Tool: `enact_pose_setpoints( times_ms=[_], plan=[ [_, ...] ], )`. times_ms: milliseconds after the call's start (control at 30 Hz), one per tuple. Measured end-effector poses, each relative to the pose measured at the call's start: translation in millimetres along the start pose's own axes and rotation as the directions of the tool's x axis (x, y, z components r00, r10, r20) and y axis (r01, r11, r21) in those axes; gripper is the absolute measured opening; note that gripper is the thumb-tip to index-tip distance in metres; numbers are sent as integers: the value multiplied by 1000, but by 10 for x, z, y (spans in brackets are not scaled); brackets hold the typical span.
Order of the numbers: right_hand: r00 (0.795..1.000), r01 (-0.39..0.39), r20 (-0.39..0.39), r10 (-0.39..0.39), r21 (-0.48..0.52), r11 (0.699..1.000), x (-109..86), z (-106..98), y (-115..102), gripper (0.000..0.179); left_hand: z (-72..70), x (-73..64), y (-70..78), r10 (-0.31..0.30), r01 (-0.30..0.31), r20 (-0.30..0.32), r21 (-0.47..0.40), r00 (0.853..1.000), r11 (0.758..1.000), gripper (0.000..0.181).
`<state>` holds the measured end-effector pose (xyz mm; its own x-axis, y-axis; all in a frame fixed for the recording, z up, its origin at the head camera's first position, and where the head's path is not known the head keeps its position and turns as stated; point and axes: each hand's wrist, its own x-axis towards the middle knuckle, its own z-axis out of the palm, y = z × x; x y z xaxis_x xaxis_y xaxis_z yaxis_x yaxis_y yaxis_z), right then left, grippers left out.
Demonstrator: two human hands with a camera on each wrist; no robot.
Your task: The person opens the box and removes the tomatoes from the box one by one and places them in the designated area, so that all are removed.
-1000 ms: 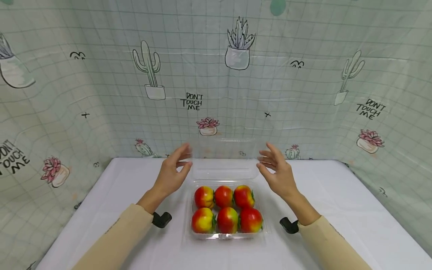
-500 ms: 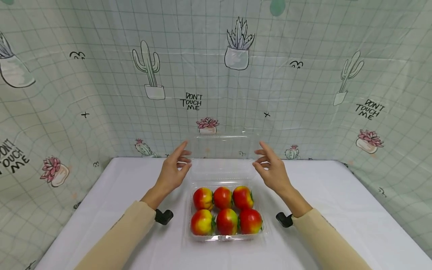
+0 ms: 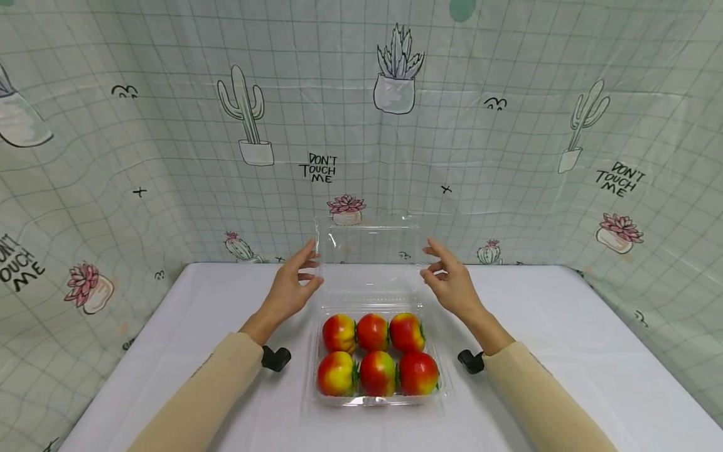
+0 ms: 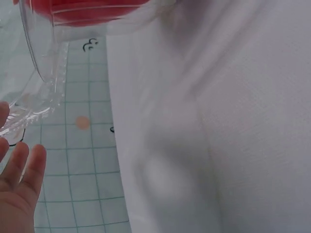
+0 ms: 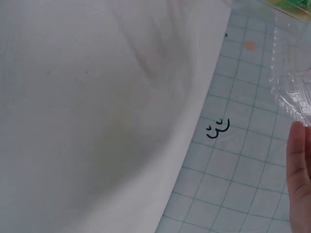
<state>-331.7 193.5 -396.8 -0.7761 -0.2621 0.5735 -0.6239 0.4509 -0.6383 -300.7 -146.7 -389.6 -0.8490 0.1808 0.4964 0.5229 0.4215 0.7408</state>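
Observation:
A clear plastic clamshell box (image 3: 369, 401) stands on the table with its hinged lid (image 3: 369, 248) raised at the far side. Several red-and-yellow fruits (image 3: 377, 373) with green leaves sit in two rows in its base; their exact kind is unclear. My left hand (image 3: 288, 292) is at the lid's left edge, fingers extended and thumb apart. My right hand (image 3: 454, 285) is beside its right edge, fingers lightly bent. Whether those fingertips touch the lid I cannot tell. In the left wrist view, the left fingers (image 4: 34, 167) are fairly straight near the clear plastic.
A white cloth covers the table (image 3: 542, 351). Behind it hangs a pale green checked curtain (image 3: 508, 157) printed with cacti, which also lines both sides. A black wrist mount (image 3: 275, 358) shows at the left sleeve, another (image 3: 471, 361) at the right.
The lid appears slightly higher and more upright than a second ago. My right hand has moved left toward it. My left hand has barely shifted, and the fruits stay in place.

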Motion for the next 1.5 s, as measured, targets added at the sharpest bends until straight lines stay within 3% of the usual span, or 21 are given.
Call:
enact_pose_setpoints(
  times_ms=[133, 300, 700, 933, 1167, 1500],
  plan=[
    [998, -35, 58, 40, -80, 996, -10, 12, 34, 72, -2, -19, -47, -33, 33, 53, -5, 998, 999, 80],
    [989, -83, 121, 89, -49, 995, -13, 37, 70, 74, 2, -47, -97, -59, 61, 129, -12, 990, 998, 86],
    [958, -170, 225, 179, -58, 984, -51, 58, 133, 76, 26, -84, -146, -133, 125, 196, 54, 972, 991, 80],
    [908, -262, 322, 268, -62, 963, -12, 24, 159, 80, 20, -70, -133, -217, 201, 261, 87, 940, 976, 81],
    [846, -335, 456, 277, 50, 941, 33, -36, 197, 88, 21, -66, -166, -260, 240, 297, 103, 919, 965, 82],
    [812, -358, 512, 281, 57, 932, 22, -70, 251, 88, 6, -88, -205, -276, 250, 342, 120, 898, 961, 80]
  ],
)
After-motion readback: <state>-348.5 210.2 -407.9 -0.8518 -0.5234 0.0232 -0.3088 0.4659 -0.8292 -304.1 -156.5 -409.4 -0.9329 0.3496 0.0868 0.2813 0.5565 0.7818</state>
